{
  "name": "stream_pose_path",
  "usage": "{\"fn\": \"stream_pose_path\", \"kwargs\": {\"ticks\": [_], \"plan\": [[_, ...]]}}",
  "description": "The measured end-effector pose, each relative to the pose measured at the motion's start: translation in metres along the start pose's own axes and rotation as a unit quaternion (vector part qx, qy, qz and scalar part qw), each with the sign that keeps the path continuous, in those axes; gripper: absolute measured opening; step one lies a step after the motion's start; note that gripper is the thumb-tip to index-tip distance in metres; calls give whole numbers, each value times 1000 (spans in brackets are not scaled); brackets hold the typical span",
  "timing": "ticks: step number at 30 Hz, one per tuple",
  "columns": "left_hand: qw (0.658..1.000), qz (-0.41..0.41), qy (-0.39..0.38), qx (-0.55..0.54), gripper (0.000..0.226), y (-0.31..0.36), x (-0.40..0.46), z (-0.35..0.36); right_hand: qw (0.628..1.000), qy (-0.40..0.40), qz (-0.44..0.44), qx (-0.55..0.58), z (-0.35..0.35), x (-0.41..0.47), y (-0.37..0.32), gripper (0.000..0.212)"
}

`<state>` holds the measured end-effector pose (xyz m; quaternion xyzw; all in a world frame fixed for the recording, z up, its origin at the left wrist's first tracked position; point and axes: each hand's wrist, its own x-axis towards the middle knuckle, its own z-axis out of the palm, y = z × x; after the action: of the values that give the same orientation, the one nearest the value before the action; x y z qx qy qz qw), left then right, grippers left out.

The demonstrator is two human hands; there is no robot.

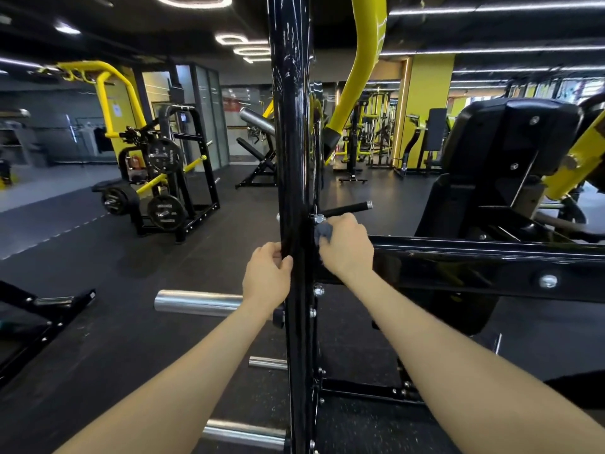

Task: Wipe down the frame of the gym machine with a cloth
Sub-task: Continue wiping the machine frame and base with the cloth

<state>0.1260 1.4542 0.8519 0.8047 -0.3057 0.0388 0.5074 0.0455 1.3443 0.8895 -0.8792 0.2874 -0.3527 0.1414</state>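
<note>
A glossy black upright post point(293, 142) of the gym machine frame runs down the middle of the view. My left hand point(266, 276) grips the post's left side, thumb across its front. My right hand point(347, 245) holds a small grey cloth point(323, 231) bunched in its fingers and presses it against the post's right side, just below a bolt and a short black handle point(348, 208). A black horizontal beam point(474, 267) leaves the post to the right, below my right hand.
Chrome plate pegs point(198, 302) stick out left of the post at three heights. A black padded seat back point(504, 139) and yellow lever arm point(360, 70) stand to the right. A plate-loaded rack point(163, 178) stands at the back left on dark rubber floor.
</note>
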Motion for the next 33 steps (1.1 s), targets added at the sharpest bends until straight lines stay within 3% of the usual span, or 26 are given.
{"fn": "stream_pose_path", "kwargs": {"ticks": [2, 6, 10, 13, 16, 20, 22, 26, 28, 30, 33], "plan": [[1000, 4, -8, 5, 27, -1, 1, -2, 1000, 12, 5, -28, 7, -10, -4, 18], [1000, -6, 0, 1, 26, -2, 3, -1, 996, -65, -50, -20, 7, -26, 15, 22], [1000, 15, -23, 7, 35, -5, -1, -1, 997, 81, -9, -6, 13, -18, 7, 23], [999, 26, -20, 22, 35, -5, 0, -3, 988, 140, -42, -48, 35, -23, -1, 39], [999, 40, -14, 27, 34, -4, -2, -3, 985, 103, -83, -108, 59, -50, 10, 60], [995, 81, -50, 38, 37, -10, -8, -3, 977, 31, -140, -157, 64, -81, 42, 68], [995, 78, -56, 39, 39, -18, -14, 0, 985, 22, -134, -102, 58, -83, 48, 59], [999, -7, -32, 0, 43, -31, -26, 11, 987, 116, -112, -2, 42, -58, 25, 41], [999, -27, -33, -11, 42, -36, -32, 15, 988, 120, -97, 18, 49, -56, 18, 38], [999, -31, -35, -13, 39, -43, -36, 19, 992, 102, -80, 12, 65, -69, 26, 38], [998, -46, -45, -10, 36, -51, -40, 22, 999, -25, -12, -35, 82, -88, 41, 36]]}}
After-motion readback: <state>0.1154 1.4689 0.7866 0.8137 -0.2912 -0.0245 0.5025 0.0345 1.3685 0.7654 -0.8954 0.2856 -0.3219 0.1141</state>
